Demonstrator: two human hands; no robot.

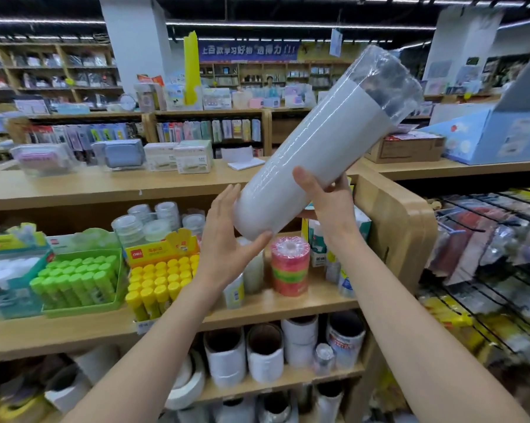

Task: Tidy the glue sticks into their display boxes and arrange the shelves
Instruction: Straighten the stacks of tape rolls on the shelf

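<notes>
A long white roll wrapped in clear plastic (pixel 318 148) is held up, tilted to the upper right, above the shelf. My right hand (pixel 327 199) grips its lower side. My left hand (pixel 227 236) cups its bottom end with the fingers spread and the thumb under the rim. Below on the middle shelf stand a green display box of green-capped glue sticks (pixel 80 279) and a yellow display box of yellow-capped glue sticks (pixel 162 276), both full and upright. A teal box (pixel 10 279) sits at the far left.
A pink and green tape stack (pixel 290 267), small bottles and clear tape rolls (pixel 153 221) share the middle shelf (pixel 276 303). White paper rolls (pixel 263 352) fill the shelf below. A wire rack of packets (pixel 486 254) hangs on the right. Boxes line the wooden counter top (pixel 104 184).
</notes>
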